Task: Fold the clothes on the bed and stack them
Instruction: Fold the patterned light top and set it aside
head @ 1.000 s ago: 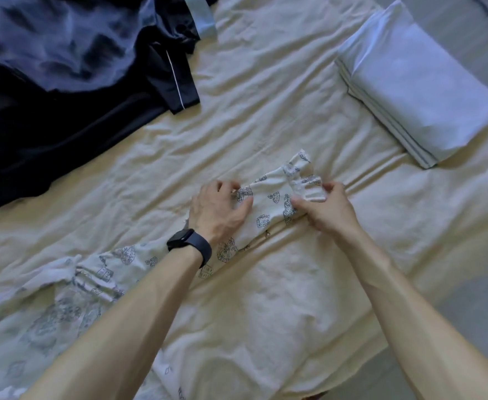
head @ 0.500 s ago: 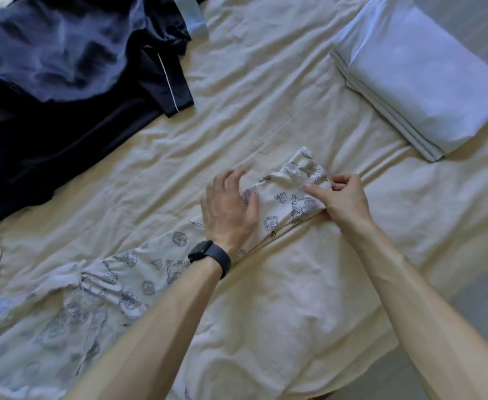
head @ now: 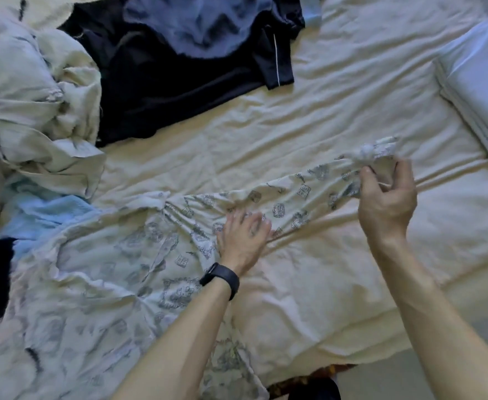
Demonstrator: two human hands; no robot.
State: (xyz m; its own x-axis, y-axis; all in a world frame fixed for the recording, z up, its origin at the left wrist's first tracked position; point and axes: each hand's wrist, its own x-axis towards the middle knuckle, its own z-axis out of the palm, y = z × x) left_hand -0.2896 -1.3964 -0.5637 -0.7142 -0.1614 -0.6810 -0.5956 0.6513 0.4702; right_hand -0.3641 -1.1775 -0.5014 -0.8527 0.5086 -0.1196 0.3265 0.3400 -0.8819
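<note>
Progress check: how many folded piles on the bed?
1: the pale-blue folded pile at the frame's right edge, partly cropped; others may lie out of view.

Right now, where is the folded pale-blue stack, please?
The stack lies on the bed sheet at the head view's right edge, past the right hand.

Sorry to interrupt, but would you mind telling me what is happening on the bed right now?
A person is laying out a printed garment on the bed sheet to fold it. The left hand presses flat on its middle, while the right hand pinches it near the far end. It is not folded yet. Dark clothes and a crumpled pale cloth lie unfolded beyond, and a folded stack sits at the right.
</note>
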